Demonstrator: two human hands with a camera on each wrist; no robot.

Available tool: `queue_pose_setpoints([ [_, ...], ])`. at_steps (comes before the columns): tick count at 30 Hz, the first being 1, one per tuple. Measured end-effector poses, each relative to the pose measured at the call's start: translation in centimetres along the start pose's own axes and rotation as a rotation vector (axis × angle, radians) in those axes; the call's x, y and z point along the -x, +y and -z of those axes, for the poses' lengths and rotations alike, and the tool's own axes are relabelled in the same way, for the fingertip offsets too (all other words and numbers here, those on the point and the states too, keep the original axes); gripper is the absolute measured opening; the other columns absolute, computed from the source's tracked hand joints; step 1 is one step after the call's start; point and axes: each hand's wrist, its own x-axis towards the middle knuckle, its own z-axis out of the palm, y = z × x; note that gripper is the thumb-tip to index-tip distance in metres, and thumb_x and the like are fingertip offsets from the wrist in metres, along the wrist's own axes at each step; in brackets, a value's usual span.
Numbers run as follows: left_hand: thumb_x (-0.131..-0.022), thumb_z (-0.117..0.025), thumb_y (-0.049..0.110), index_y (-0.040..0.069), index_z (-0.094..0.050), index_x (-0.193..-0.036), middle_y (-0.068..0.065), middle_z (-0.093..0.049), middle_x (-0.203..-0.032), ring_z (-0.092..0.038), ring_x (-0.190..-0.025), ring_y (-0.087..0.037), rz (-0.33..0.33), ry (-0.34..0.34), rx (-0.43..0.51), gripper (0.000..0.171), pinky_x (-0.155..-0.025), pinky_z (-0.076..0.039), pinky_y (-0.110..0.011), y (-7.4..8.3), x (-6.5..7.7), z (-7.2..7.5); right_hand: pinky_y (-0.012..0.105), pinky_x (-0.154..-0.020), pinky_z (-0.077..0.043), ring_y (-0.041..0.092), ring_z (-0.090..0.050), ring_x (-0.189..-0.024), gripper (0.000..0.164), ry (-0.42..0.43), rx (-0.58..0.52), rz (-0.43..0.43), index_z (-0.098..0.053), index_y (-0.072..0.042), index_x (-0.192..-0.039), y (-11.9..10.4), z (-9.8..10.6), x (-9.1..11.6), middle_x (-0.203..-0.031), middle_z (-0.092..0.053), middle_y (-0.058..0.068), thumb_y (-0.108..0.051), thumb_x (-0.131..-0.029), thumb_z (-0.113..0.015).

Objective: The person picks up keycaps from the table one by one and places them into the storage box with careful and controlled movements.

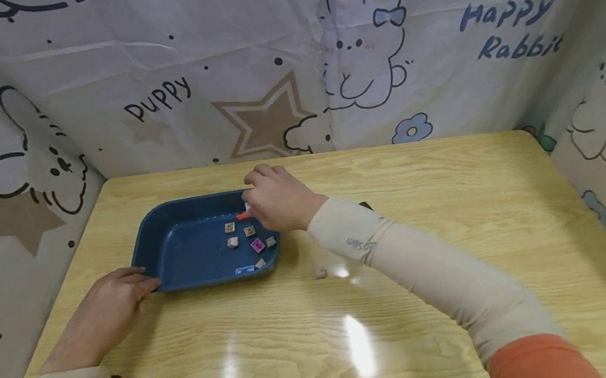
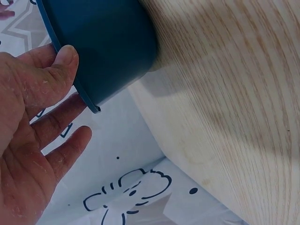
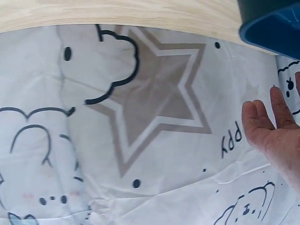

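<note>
A dark blue plastic basin (image 1: pixel 191 279) stands on the table, with several small square pieces on its floor at the right end. Most are whitish, one is purple (image 1: pixel 257 245), one light blue (image 1: pixel 245 270). My left hand (image 1: pixel 119 298) grips the basin's near left corner, thumb (image 2: pixel 66 57) on the outer wall and fingers behind the rim. Over the basin's right end hangs my right hand (image 1: pixel 277 200). A small whitish piece (image 1: pixel 248 207) shows right at its fingertips, above an orange-red piece (image 1: pixel 243 216); I cannot tell whether it is pinched.
One whitish piece (image 1: pixel 320 272) lies on the wooden table (image 1: pixel 428 298) right of the basin. A dark object (image 1: pixel 366 205) peeks out behind the right sleeve. Cloth walls (image 1: pixel 257 53) printed with cartoon animals enclose the table's back and sides.
</note>
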Motion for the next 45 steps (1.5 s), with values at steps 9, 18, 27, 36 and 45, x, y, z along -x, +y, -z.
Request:
queue_pose_setpoints([
  [9,-0.066,-0.070,-0.013,0.002,-0.076,-0.088,-0.012,-0.074,-0.085,-0.069,-0.086,-0.033,-0.016,0.025,0.002,0.027,-0.076,-0.060,-0.047,-0.3,-0.2,-0.2,0.043,-0.111,-0.046,0.025,-0.045,-0.132,0.032,0.004,0.050,0.036,-0.066,-0.020,-0.121,-1.6,0.1,-1.3,-0.143,-0.051,0.006,-0.035,-0.098,-0.049],
  [18,-0.067,-0.071,-0.012,0.002,-0.076,-0.089,-0.010,-0.075,-0.085,-0.069,-0.087,-0.031,-0.014,0.011,-0.003,0.026,-0.079,-0.060,-0.047,-0.2,-0.1,-0.3,0.044,-0.114,-0.044,0.027,-0.044,-0.134,0.039,-0.015,0.032,-0.018,-0.062,-0.017,-0.126,-0.8,-0.5,-0.8,-0.144,-0.050,0.007,-0.040,-0.098,-0.047],
  [27,-0.065,-0.071,-0.012,0.003,-0.076,-0.089,-0.010,-0.075,-0.085,-0.069,-0.087,-0.033,-0.010,0.002,0.007,0.029,-0.079,-0.059,-0.049,-0.1,-0.2,-0.3,0.045,-0.113,-0.044,0.027,-0.046,-0.132,0.042,-0.045,-0.005,-0.072,-0.061,-0.011,-0.125,0.9,-1.4,1.6,-0.141,-0.052,0.009,-0.039,-0.094,-0.054],
  [36,-0.063,-0.071,-0.013,0.004,-0.076,-0.088,-0.008,-0.075,-0.082,-0.069,-0.086,-0.034,0.006,-0.004,0.014,0.030,-0.076,-0.060,-0.049,-0.2,0.1,-0.2,0.046,-0.110,-0.048,0.029,-0.050,-0.128,0.041,-0.019,-0.011,-0.037,-0.066,-0.008,-0.118,0.9,-1.8,4.8,-0.136,-0.056,0.012,-0.039,-0.092,-0.059],
  [45,-0.062,-0.071,-0.014,0.005,-0.077,-0.086,-0.007,-0.075,-0.081,-0.069,-0.085,-0.035,0.008,-0.001,0.015,0.030,-0.073,-0.060,-0.050,0.0,-0.1,-0.3,0.043,-0.106,-0.050,0.028,-0.054,-0.123,0.049,-0.090,0.039,0.025,-0.066,-0.007,-0.115,0.3,-4.2,8.5,-0.132,-0.059,0.012,-0.048,-0.089,-0.059],
])
